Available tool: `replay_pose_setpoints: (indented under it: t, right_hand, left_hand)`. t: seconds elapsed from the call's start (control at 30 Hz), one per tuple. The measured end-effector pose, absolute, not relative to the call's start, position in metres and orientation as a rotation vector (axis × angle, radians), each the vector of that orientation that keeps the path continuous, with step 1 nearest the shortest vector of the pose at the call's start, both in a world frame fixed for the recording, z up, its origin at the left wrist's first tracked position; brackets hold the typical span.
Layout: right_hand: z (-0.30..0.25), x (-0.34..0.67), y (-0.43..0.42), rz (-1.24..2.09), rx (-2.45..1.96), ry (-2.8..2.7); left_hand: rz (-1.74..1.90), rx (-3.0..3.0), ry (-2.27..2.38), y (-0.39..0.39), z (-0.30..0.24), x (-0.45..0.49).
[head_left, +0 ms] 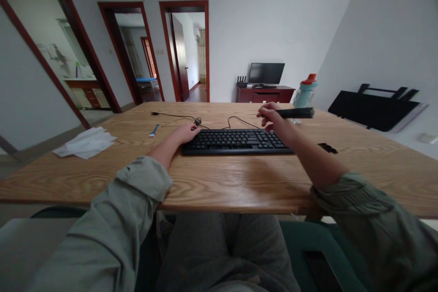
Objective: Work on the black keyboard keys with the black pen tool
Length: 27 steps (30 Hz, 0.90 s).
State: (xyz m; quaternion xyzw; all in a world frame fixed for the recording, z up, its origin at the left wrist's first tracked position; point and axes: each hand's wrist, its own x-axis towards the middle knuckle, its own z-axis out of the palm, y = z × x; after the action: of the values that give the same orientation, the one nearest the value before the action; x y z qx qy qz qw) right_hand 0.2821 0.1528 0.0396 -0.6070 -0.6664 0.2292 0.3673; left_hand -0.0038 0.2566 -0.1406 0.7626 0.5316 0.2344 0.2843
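Note:
A black keyboard lies in the middle of the wooden table, its thin black cable trailing behind it. My left hand rests at the keyboard's far left corner, fingers curled against its edge. My right hand is raised above the keyboard's right end. It is closed round a dark, slim rod-like tool that points to the right.
White cloths or tissues lie at the table's left edge. A small blue brush sits left of my left hand. A teal bottle with an orange cap stands behind my right hand. A small black piece lies right of the keyboard.

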Motion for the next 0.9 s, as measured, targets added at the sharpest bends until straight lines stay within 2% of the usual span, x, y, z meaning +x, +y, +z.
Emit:
replay_pose_setpoints:
  t: [0.13, 0.23, 0.37, 0.53, 0.63, 0.73, 0.9]
  right_hand:
    - [0.007, 0.22, 0.16, 0.498, -1.584, -2.012]
    - [-0.01, 0.193, 0.157, 0.599, -1.538, -2.155]
    - [-0.023, 0.183, 0.15, 0.951, -1.523, -2.084]
    - [-0.027, 0.2, 0.137, 1.604, -1.609, -1.518]
    - [-0.021, 0.219, 0.128, 1.869, -1.552, -1.333]
    - [-0.017, 0.236, 0.119, 1.927, -1.557, -1.338]
    - [-0.022, 0.247, 0.115, 1.702, -1.58, -1.408]
  left_hand:
    - [0.6, 2.048, 1.431, 0.254, -0.137, -0.008]
    - [0.558, 2.059, 1.445, 0.254, -0.137, -0.012]
    - [0.493, 2.061, 1.439, 0.254, -0.136, -0.014]
    - [0.43, 2.011, 1.459, 0.25, -0.13, -0.019]
    - [0.406, 1.987, 1.454, 0.246, -0.124, -0.022]
    - [0.377, 1.989, 1.458, 0.243, -0.119, -0.022]
    - [0.302, 2.069, 1.476, 0.237, -0.111, -0.016]
